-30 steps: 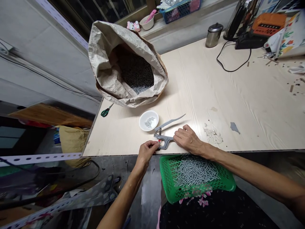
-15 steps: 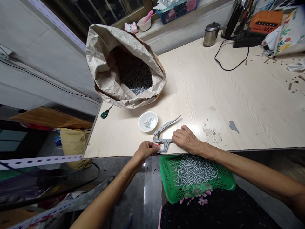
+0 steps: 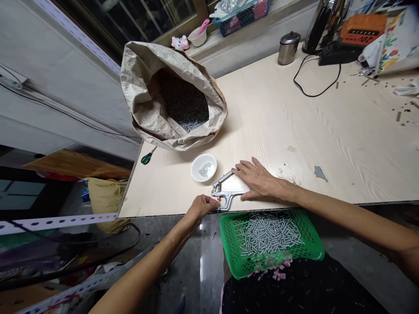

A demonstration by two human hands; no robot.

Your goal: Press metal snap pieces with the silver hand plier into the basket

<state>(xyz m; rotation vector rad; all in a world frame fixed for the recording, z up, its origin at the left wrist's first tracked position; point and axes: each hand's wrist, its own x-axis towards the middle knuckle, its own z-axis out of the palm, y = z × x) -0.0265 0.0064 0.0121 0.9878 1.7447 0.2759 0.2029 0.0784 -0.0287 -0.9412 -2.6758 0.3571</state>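
left grip (image 3: 202, 205) is pinched together beside the red die (image 3: 218, 199) of gray snap-fastener pliers (image 3: 225, 194), anything held too small to tell; right grip (image 3: 258, 179), unclenched, straddles the handles (image 3: 238, 192). the pliers lie between both, along the near edge of the surface (image 3: 170, 187), handles pointing right.

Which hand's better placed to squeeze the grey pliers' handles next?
Right, most likely. The right hand spreads across the handle end of the grey pliers, fingers at the upper handle. The left hand is at the opposite end, near the red part.
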